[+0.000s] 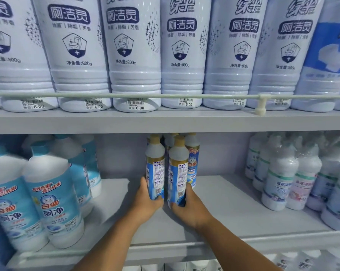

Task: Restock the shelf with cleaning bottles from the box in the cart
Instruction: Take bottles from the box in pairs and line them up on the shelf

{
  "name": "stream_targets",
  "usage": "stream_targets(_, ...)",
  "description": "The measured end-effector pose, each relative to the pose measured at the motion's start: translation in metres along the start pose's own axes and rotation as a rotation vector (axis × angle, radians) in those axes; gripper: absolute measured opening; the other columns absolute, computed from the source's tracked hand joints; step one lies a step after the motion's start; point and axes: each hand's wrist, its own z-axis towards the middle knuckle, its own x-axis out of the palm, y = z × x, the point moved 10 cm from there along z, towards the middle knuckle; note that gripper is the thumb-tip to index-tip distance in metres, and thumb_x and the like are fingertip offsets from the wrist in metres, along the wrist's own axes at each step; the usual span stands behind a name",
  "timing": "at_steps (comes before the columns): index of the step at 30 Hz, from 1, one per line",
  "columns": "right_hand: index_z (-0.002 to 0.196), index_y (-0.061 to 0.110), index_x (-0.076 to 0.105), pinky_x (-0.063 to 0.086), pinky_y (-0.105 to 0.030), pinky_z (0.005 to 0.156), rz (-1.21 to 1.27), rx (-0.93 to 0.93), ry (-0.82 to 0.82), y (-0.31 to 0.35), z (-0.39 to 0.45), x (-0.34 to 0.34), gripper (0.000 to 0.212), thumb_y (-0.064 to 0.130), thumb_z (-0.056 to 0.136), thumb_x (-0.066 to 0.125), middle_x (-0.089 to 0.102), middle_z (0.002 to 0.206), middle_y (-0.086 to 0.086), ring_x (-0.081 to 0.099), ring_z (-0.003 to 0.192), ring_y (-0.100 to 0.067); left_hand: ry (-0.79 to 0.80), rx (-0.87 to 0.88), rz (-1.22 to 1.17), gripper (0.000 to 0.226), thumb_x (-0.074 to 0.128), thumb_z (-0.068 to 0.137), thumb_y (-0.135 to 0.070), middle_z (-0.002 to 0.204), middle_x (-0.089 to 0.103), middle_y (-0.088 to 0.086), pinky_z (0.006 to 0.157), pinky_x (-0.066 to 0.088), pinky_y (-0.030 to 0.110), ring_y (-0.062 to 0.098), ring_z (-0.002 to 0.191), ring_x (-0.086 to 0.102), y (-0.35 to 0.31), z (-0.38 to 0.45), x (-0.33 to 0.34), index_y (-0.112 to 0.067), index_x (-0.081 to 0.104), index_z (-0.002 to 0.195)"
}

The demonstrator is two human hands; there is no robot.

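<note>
Two slim white cleaning bottles with gold caps and blue labels stand upright side by side on the middle shelf (233, 208). My left hand (145, 200) grips the base of the left bottle (155, 165). My right hand (188, 208) grips the base of the right bottle (178, 171). More bottles of the same kind (192, 153) stand just behind them, toward the back of the shelf. The box and the cart are out of view.
Large blue-and-white bottles (51, 200) crowd the shelf's left side. Plastic-wrapped white bottles (290, 177) fill the right side. The upper shelf (165, 122) holds a row of big white 800g bottles (182, 51) behind a thin guard rail (184, 96).
</note>
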Motion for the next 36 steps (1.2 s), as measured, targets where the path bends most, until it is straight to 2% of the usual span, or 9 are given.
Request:
stream_targets(5,0.113,0.045,0.055,0.05,-0.006,0.076,0.046,-0.001,-0.02,-0.018,0.016,-0.003,0.047,0.014,0.084,0.075,0.067,0.105,0.034,0.062,0.104,0.013,-0.13,-0.043,0.005,0.056,0.08,0.077,-0.017,0.106,0.068,-0.011,0.057,0.045,0.013,-0.007,0.076,0.057,0.02,0.005,0.0,-0.029,0.048,0.121)
stream_targets(7,0.119,0.042,0.056,0.054,-0.012,0.081,0.058,0.006,-0.026,-0.024,0.017,-0.002,0.049,0.017,0.083,0.077,0.068,0.11,0.031,0.065,0.106,0.007,-0.14,-0.05,0.03,0.054,0.079,0.078,-0.017,0.102,0.065,-0.011,0.054,0.041,0.009,-0.009,0.072,0.055,0.025,0.008,0.003,-0.026,0.049,0.122)
stream_targets(10,0.125,0.041,0.054,0.057,-0.024,0.092,0.088,0.025,-0.048,-0.033,0.021,0.0,0.058,0.021,0.078,0.081,0.069,0.117,0.024,0.066,0.11,0.0,-0.173,-0.045,0.057,0.053,0.079,0.081,-0.016,0.095,0.053,-0.014,0.05,0.037,0.005,-0.002,0.072,0.053,0.027,0.014,0.001,-0.023,0.048,0.123)
stream_targets(13,0.13,0.039,0.054,0.057,-0.031,0.094,0.061,0.019,-0.046,-0.038,0.024,0.002,0.063,0.028,0.075,0.083,0.069,0.12,0.02,0.067,0.111,-0.003,-0.222,-0.041,0.112,0.056,0.08,0.08,-0.016,0.101,0.051,-0.008,0.059,0.04,0.012,0.011,0.084,0.054,0.028,0.019,-0.001,-0.018,0.049,0.127)
stream_targets(16,0.112,0.044,0.062,0.059,-0.026,0.085,-0.037,-0.038,-0.063,-0.029,0.025,0.0,0.043,0.03,0.075,0.077,0.07,0.108,0.021,0.068,0.101,-0.002,-0.254,-0.049,0.195,0.055,0.079,0.077,-0.021,0.112,0.059,0.003,0.073,0.05,0.028,0.022,0.095,0.059,0.03,0.025,0.0,-0.018,0.051,0.124)
stream_targets(19,0.103,0.044,0.064,0.06,-0.028,0.082,-0.059,-0.063,-0.076,-0.026,0.026,-0.001,0.032,0.032,0.075,0.075,0.071,0.102,0.016,0.068,0.094,-0.004,-0.272,-0.056,0.25,0.049,0.075,0.075,-0.026,0.114,0.062,0.003,0.079,0.05,0.033,0.024,0.104,0.059,0.031,0.033,0.0,-0.02,0.053,0.118)
stream_targets(25,0.096,0.062,0.058,0.058,-0.02,0.079,-0.065,-0.057,-0.05,-0.027,0.028,0.002,0.039,0.042,0.067,0.073,0.069,0.101,0.024,0.066,0.096,0.002,-0.285,-0.064,0.24,0.04,0.07,0.077,-0.035,0.107,0.059,-0.005,0.074,0.048,0.029,0.017,0.1,0.057,0.032,0.039,0.0,-0.027,0.051,0.112)
stream_targets(30,0.108,0.047,0.058,0.059,-0.028,0.086,-0.096,-0.009,-0.058,-0.04,0.031,0.001,0.048,0.04,0.064,0.075,0.07,0.107,0.022,0.067,0.097,0.003,-0.304,-0.025,0.147,0.031,0.069,0.072,-0.034,0.092,0.059,-0.016,0.071,0.056,0.034,0.009,0.085,0.06,0.033,0.037,-0.003,-0.034,0.055,0.1)
stream_targets(36,0.119,0.039,0.056,0.059,-0.029,0.088,-0.113,0.02,-0.092,-0.053,0.034,-0.001,0.06,0.046,0.064,0.078,0.068,0.112,0.021,0.065,0.101,0.003,-0.341,-0.01,0.244,0.037,0.073,0.072,-0.032,0.101,0.06,-0.01,0.074,0.047,0.029,0.015,0.096,0.056,0.031,0.041,-0.004,-0.031,0.058,0.107)
